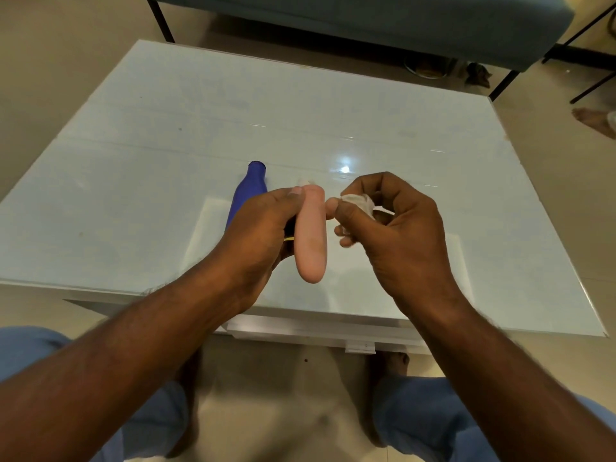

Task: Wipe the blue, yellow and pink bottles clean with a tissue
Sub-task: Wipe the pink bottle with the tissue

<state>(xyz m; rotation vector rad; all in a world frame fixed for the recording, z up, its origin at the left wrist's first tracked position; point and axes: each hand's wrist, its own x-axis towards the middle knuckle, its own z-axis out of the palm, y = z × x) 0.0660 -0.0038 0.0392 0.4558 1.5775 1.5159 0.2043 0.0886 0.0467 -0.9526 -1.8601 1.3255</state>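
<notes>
My left hand (256, 238) grips the pink bottle (310, 238) above the near part of the table, its rounded base pointing toward me. A crumpled white tissue (360, 201) is pinched in my right hand (396, 235), close beside the bottle's upper end and just right of it. Behind my left hand, the blue bottle (246, 191) lies on the glass table top (133, 161) with its neck pointing away. Only a thin yellow sliver (289, 239), which looks like the yellow bottle, shows under my left palm; the rest is hidden.
A dark bench with black metal legs (366, 21) stands beyond the far table edge. Another person's foot (593, 121) rests on the floor at the right. My knees in blue trousers (433, 418) and my feet sit below the near table edge.
</notes>
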